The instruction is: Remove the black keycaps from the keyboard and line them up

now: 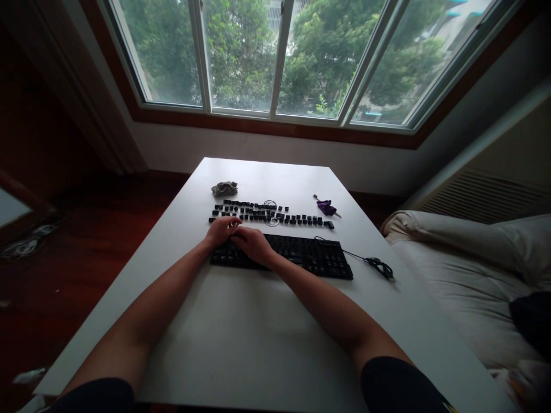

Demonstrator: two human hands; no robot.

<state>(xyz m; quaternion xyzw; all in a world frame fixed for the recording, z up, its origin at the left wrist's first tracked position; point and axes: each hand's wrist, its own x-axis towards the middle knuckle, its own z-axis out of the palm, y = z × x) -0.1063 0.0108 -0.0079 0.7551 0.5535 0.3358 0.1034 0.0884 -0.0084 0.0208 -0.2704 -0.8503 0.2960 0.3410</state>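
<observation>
A black keyboard (307, 255) lies on the white table (241, 344), and both of my hands are over its left part. My left hand (220, 232) is at the keyboard's upper left corner, its fingers curled and pinched together. My right hand (255, 245) meets it there, fingers bent and closed, covering some of the keys. Whatever is between the fingertips is too small to make out. Just behind the keyboard, loose black keycaps (305, 219) stand in several uneven rows. Thin round outlines (272, 222) show among them.
A crumpled grey cloth (224, 189) lies at the back left. Toward the back right is a purple cloth-like thing (326, 207) with a small brush-like stick. The keyboard's coiled cable (379, 267) rests at the right. A covered sofa (465, 275) borders the table; a window is beyond.
</observation>
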